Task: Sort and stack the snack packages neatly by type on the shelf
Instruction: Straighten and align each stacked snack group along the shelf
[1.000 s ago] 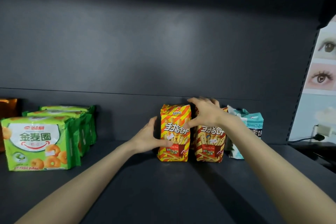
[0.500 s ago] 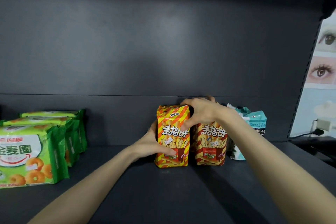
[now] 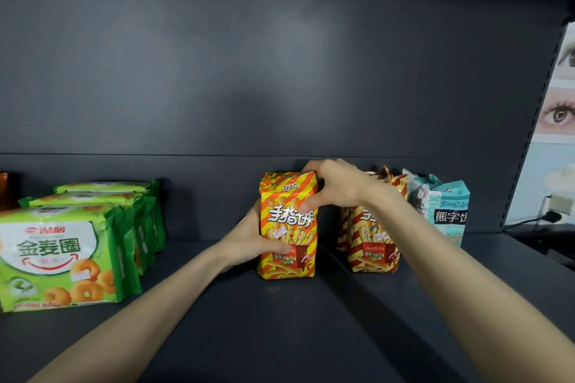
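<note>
Orange striped glossy snack bag (image 3: 287, 227) upright mid-shelf, left hand (image 3: 249, 242) clasping its left side, right hand (image 3: 334, 185) pinching its crimped top, matching bag (image 3: 373, 242) right, green foil packs (image 3: 62, 255) far left, matte dark shelf (image 3: 280, 320).

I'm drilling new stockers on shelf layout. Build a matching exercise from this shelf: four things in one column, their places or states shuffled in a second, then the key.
Things
1. orange striped finger-biscuit bag
2. darker striped finger-biscuit bag
3. teal bear-biscuit bag
4. green ring-biscuit packs

Places or states
A. row at the shelf's left end
B. gripped by the left hand and right hand
C. farthest right of the snacks
D. upright, apart from the held bag, partly behind the right forearm

Pairs: 1-B, 2-D, 3-C, 4-A
</note>
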`<state>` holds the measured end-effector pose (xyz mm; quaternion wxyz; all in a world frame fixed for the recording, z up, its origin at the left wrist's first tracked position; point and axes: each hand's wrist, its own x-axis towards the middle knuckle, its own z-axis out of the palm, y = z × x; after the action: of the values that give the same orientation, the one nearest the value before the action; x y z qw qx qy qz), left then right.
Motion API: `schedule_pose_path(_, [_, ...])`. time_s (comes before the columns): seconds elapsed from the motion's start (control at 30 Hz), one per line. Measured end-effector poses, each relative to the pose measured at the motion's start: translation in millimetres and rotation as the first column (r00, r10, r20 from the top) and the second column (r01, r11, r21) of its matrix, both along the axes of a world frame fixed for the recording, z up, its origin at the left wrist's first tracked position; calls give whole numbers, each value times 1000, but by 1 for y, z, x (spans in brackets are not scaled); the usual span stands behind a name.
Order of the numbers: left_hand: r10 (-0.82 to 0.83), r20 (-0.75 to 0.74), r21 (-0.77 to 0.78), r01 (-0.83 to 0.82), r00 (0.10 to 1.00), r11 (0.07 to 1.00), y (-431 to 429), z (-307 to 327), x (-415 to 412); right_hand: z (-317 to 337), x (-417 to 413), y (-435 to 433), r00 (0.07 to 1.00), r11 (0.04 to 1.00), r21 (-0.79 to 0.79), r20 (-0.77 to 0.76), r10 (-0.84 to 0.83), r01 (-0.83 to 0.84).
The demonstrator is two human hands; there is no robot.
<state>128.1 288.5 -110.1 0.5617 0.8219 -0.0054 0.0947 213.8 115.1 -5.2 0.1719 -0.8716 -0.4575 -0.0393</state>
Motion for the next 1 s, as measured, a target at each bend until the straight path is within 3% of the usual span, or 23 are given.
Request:
schedule_pose_path(0.27, [106,25,2,-106,994,994,38,-1,-39,-23,-25,41,973,969,239,-204,113,-62])
schedule_pose_path(0.47, [157,71,-23,-156,985,988,57,-6,-58,-48,-43,66,904,907,421,-394,164,20])
schedule_pose_path(0.73, [123,45,-35,-122,991,992,66,-19,-69,-66,-57,86,769,904,423,-596,230,57])
schedule_pose_path(1.0, [71,-19,41,-70,997,997,73,-29,-71,-80,-64,93,686,899,424,-687,239,111])
